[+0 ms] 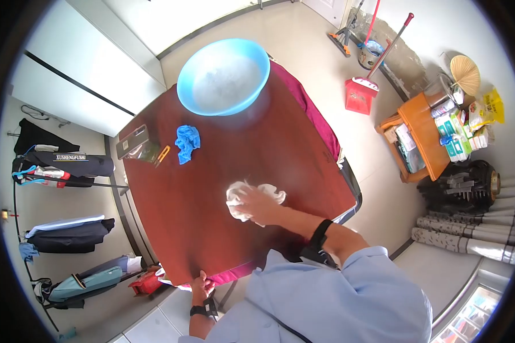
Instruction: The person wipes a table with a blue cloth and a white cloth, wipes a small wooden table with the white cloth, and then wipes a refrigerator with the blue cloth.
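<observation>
While pressing a white cloth [236, 198] onto the brown desk [212, 234] with the right hand [257, 204] spread, touches the near edge with the left hand [201, 285]; cannot tell if pinching. Sees a blue tub [223, 110] by the far edge, well apart, and floor [372, 148] past the right side.

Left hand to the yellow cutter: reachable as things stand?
Probably yes, perhaps with a forward lean. The left hand is at the near edge of the table, and only bare tabletop shows between it and the yellow cutter. The crumpled blue item lies beside it, not in the way.
</observation>
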A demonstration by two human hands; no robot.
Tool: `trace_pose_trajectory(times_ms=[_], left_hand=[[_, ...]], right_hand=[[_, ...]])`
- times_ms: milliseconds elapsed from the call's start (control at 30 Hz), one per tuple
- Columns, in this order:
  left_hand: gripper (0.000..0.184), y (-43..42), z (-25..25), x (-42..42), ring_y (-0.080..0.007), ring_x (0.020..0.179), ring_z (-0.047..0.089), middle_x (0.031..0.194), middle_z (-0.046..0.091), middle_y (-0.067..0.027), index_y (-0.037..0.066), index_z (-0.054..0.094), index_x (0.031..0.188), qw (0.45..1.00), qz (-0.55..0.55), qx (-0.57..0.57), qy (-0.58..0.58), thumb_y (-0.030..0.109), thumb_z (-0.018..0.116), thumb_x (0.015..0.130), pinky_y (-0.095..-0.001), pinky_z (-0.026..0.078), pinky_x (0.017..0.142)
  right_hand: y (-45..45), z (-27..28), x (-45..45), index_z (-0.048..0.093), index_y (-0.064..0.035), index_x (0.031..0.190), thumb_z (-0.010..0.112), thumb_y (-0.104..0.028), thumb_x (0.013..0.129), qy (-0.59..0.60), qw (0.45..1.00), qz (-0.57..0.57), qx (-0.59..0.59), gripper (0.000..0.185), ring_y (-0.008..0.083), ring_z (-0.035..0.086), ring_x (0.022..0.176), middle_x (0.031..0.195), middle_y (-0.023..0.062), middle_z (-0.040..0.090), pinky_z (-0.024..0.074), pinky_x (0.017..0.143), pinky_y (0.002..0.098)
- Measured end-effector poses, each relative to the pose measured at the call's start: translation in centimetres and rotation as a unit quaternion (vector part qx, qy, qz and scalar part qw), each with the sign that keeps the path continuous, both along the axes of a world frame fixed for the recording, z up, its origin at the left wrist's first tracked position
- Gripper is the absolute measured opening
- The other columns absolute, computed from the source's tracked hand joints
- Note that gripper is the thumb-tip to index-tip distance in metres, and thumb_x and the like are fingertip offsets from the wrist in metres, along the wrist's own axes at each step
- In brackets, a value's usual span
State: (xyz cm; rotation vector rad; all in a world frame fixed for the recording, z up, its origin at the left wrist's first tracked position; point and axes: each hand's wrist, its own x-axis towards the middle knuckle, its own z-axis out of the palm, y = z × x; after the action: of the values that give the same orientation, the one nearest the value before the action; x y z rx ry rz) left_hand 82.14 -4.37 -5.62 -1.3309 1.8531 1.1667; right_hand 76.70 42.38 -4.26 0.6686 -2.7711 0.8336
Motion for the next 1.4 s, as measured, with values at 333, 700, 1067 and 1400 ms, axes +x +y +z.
trace_pose_trajectory(times_ms=[333,700,1067,1400], left_hand=[[0.018,2.4,1.8,0.4,-0.0212,0.043,0.055,0.061,0.056,-0.0084,0.004,0.061,0.090,0.999,0.002,-0.015,0.046,0.020,0.070,0.089,-0.0355,0.050,0.040],[0.027,2.8,1.9,0.2,-0.0251,0.049,0.062,0.073,0.062,-0.0115,0.005,0.062,0.104,0.996,-0.033,-0.078,0.028,0.025,0.072,0.088,-0.0373,0.053,0.041],[0.040,4.2,3.2,-0.2,-0.0252,0.052,0.063,0.077,0.063,-0.0157,-0.005,0.061,0.113,0.994,-0.024,-0.083,0.065,0.025,0.073,0.089,-0.0362,0.055,0.045],[0.038,4.2,2.9,-0.5,-0.0200,0.046,0.062,0.063,0.061,-0.0116,-0.010,0.064,0.090,0.991,-0.017,-0.105,0.078,0.025,0.076,0.082,-0.0327,0.053,0.040]], right_hand=[[22.4,-2.1,-9.8,0.056,-0.0137,0.138,0.063,-0.019,0.080,0.074,0.935,-0.271,0.217,0.058,0.0383,0.038,0.137,0.137,0.0125,0.054,0.0295,0.113,0.0553],[22.3,-2.6,-17.2,0.058,-0.0197,0.137,0.067,-0.021,0.081,0.014,0.930,-0.351,0.108,0.056,0.0449,0.043,0.128,0.141,0.0180,0.050,0.0346,0.111,0.0532],[2.1,-0.6,-14.8,0.062,-0.0176,0.129,0.076,-0.015,0.068,0.064,0.995,-0.081,0.010,0.063,0.0440,0.040,0.130,0.126,0.0131,0.051,0.0364,0.108,0.0561],[-8.3,-0.4,-15.0,0.061,-0.0176,0.129,0.075,-0.013,0.072,0.001,0.999,0.026,-0.019,0.059,0.0414,0.042,0.131,0.129,0.0109,0.053,0.0344,0.112,0.0530]])
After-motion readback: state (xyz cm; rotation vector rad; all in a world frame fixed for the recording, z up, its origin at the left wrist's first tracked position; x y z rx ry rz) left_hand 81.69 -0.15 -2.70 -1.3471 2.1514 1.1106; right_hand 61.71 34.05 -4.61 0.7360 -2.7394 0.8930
